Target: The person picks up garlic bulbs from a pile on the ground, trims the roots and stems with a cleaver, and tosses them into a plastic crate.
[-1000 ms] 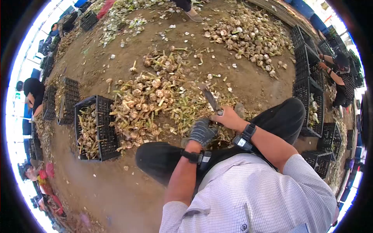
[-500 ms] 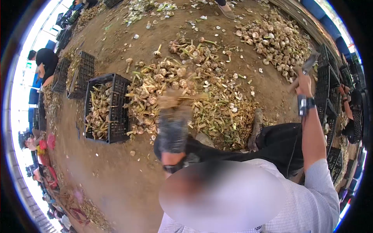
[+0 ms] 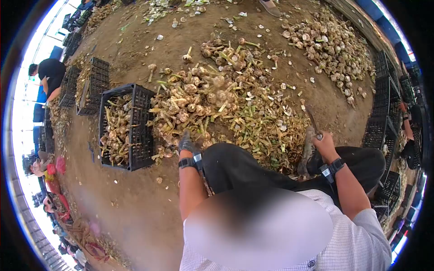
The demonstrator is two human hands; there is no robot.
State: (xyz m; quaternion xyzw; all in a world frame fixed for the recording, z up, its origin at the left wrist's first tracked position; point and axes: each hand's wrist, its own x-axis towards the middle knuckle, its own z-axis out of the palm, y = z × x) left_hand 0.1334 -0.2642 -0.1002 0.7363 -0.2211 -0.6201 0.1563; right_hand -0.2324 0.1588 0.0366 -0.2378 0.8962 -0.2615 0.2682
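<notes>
My left hand (image 3: 186, 143), in a dark grey glove, is at the lower left edge of a pile of garlic bulbs with stems (image 3: 192, 101). Its fingers look spread against the bulbs, and no bulb shows plainly in them. Bare, my right hand (image 3: 323, 145) is closed round the handle of a knife in front of my right knee. The narrow dark knife blade (image 3: 312, 118) points up and away to the left. Cut garlic stems and leaves (image 3: 266, 140) lie heaped between my feet and the bulbs.
Left of the pile is a black plastic crate (image 3: 141, 128) partly filled with garlic. A second garlic heap (image 3: 332, 49) lies at the far right, beside stacked black crates (image 3: 379, 104). Another person (image 3: 50, 74) bends near crates at the far left.
My left hand has come down and left to the pile's edge; the blurred stemmed garlic it held is gone from it. My right hand has brought the knife down and inward, near my knee.
</notes>
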